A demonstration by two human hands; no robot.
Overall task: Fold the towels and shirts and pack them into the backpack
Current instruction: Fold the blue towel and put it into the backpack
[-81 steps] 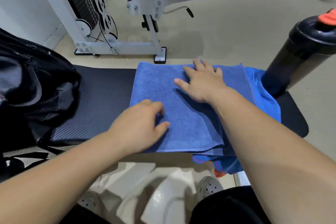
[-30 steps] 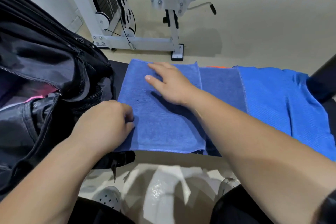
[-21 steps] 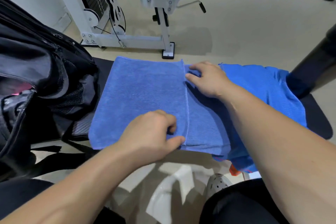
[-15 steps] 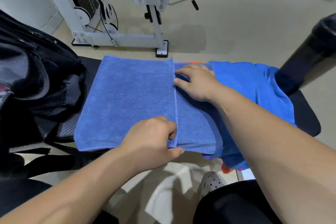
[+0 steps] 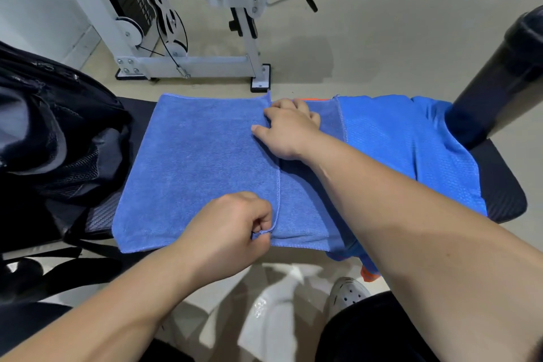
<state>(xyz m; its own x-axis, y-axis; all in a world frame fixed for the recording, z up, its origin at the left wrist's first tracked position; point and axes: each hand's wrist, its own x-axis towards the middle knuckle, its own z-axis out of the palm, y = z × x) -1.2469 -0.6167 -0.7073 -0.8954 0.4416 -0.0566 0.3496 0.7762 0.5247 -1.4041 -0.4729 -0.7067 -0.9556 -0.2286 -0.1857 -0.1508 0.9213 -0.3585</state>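
Observation:
A blue towel [image 5: 199, 161] lies folded on the black bench [image 5: 499, 191], its free edge running down the middle. My left hand [image 5: 235, 232] pinches the near corner of that edge. My right hand [image 5: 289, 129] grips the far end of the same edge, fingers curled on it. A brighter blue mesh shirt [image 5: 405, 144] lies under the towel and spreads to the right, with an orange trim showing at the far side. The black backpack [image 5: 50, 138] sits at the left end of the bench, right against the towel.
A tall black bottle [image 5: 499, 79] stands on the right end of the bench, on the shirt's edge. A white weight machine [image 5: 188, 62] stands on the floor beyond the bench. My grey clog shoes [image 5: 349, 294] show below the bench.
The top towel layer was folded over to the left. Both hands then moved right from the left side to its free edge and took hold of it. The camera view shifted.

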